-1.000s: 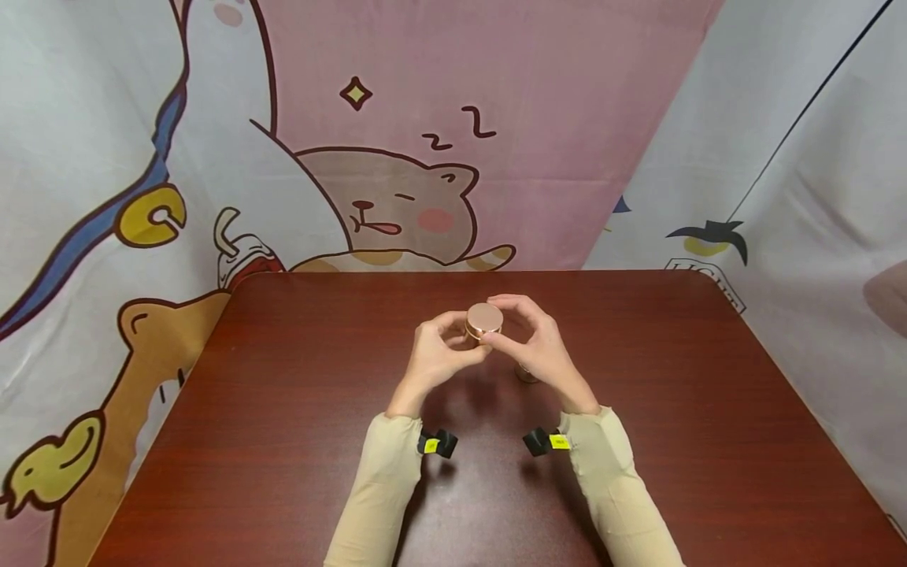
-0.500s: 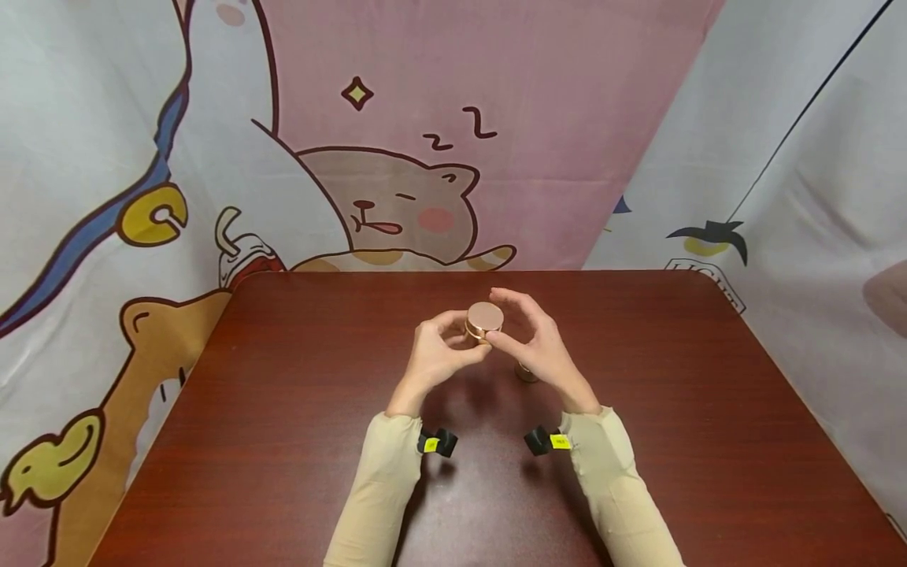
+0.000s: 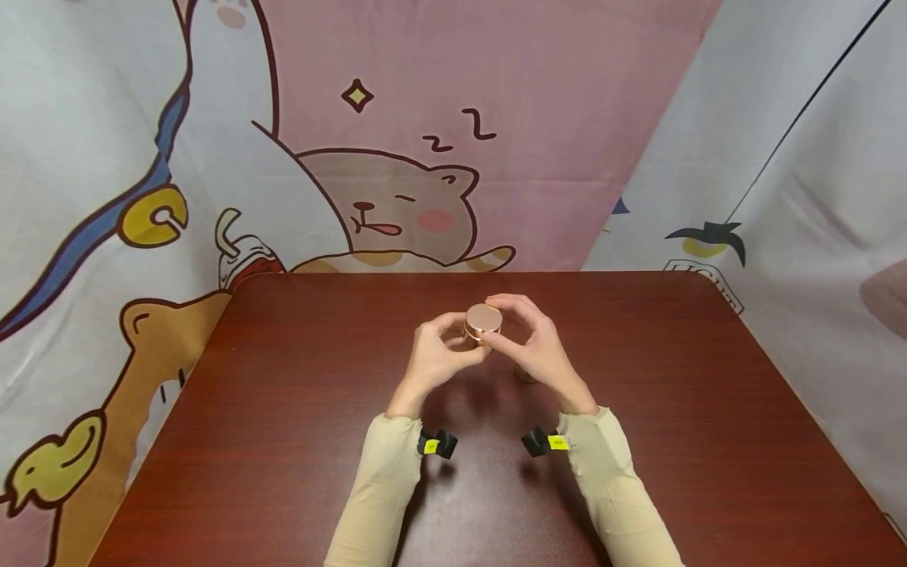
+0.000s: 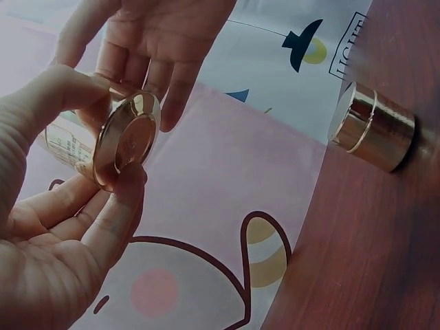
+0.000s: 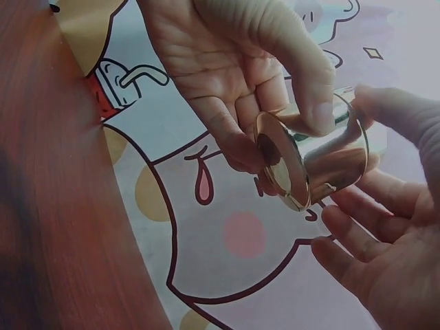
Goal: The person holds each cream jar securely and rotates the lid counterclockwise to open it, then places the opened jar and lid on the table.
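A small gold cylindrical jar with a flat top and flared base is held above the table between both hands. My left hand grips its lower part; in the left wrist view the thumb lies on its side and a fingertip presses the base rim. My right hand pinches the upper part, thumb at the near edge and fingers at the far edge. A second gold cylinder with a seam round it stands on the table; in the head view the right hand mostly hides it.
The brown table has a glossy wood-like top. Behind it hangs a cartoon-printed cloth. A small black device with a yellow label sits at each wrist.
Half a second ago the right fingers spread away from the jar's top; now they are back against its edge. The left hand and the jar stay almost in place.
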`<act>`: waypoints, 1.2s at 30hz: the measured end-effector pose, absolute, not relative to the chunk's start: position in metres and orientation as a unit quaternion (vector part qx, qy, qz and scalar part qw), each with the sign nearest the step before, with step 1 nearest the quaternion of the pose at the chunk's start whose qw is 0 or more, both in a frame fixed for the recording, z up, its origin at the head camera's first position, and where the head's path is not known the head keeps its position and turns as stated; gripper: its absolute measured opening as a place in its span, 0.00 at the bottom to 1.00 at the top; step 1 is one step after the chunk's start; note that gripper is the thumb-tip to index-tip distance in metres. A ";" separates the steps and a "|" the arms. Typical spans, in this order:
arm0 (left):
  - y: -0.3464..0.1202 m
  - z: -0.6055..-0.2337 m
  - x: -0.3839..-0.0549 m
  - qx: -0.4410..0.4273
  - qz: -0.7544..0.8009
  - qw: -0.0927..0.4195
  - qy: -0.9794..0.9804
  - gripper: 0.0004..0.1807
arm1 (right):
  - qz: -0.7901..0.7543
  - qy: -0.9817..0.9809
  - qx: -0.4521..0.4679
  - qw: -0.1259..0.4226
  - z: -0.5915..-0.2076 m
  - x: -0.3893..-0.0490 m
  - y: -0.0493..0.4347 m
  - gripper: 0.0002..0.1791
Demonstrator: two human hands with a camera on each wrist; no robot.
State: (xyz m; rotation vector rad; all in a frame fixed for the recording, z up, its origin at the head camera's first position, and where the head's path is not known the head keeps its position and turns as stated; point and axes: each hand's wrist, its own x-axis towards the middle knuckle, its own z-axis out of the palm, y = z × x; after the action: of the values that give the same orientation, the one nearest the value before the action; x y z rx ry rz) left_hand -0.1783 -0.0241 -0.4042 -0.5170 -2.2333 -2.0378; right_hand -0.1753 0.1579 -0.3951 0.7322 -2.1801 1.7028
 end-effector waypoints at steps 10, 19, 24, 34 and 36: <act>-0.025 -0.406 -0.179 -0.170 -0.663 0.044 -0.727 0.20 | 0.568 -0.766 0.272 0.131 -0.396 -0.175 0.160 0.28; -0.027 -0.407 -0.179 -0.172 -0.670 0.038 -0.721 0.22 | 0.584 -0.772 0.219 0.124 -0.396 -0.173 0.155 0.30; -0.027 -0.407 -0.179 -0.171 -0.667 0.037 -0.724 0.22 | 0.600 -0.759 0.220 0.125 -0.397 -0.173 0.153 0.27; -0.027 -0.408 -0.180 -0.169 -0.662 0.043 -0.729 0.21 | 0.574 -0.768 0.250 0.138 -0.399 -0.176 0.157 0.25; -0.026 -0.408 -0.181 -0.170 -0.661 0.044 -0.730 0.20 | 0.563 -0.773 0.258 0.140 -0.399 -0.176 0.158 0.25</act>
State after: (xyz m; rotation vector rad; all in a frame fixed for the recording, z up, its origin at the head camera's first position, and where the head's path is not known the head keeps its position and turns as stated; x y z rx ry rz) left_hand -0.1810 -0.0264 -0.4080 -0.5196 -2.2300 -2.0193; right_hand -0.1763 0.1581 -0.3992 0.7464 -2.2327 1.6253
